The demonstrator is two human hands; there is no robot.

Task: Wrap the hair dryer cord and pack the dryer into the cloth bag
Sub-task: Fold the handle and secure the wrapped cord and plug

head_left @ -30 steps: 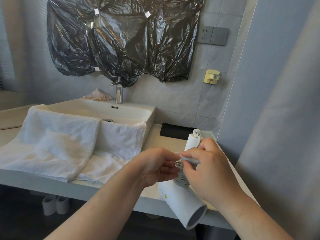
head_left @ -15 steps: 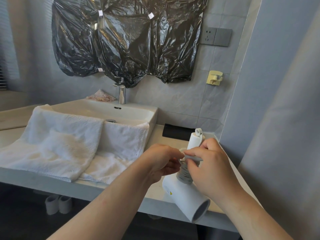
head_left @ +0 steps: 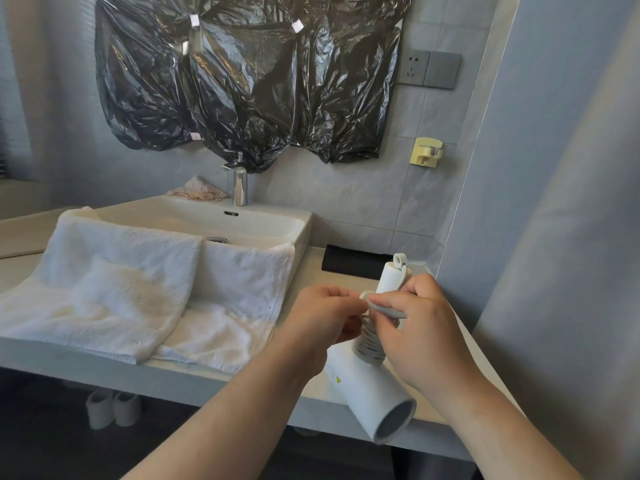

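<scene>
A white hair dryer (head_left: 369, 393) is held over the counter's front right edge, barrel pointing toward me, handle pointing up and away. Its grey cord (head_left: 370, 344) is coiled in several turns round the handle. My left hand (head_left: 320, 317) and my right hand (head_left: 419, 327) meet at the handle. Both pinch the loose end of the cord, and the right hand also curls round the handle. A black cloth bag (head_left: 349, 263) lies folded on the counter by the wall, behind the dryer.
A white sink (head_left: 194, 220) with a chrome tap (head_left: 239, 181) stands at the left, white towels (head_left: 114, 285) draped over its front. Black plastic bags (head_left: 242, 77) cover the wall above. A socket (head_left: 429, 69) and a yellow hook (head_left: 426, 152) are on the right wall.
The dryer and both hands have risen slightly and stayed together at the handle. More turns of cord lie round the handle than before.
</scene>
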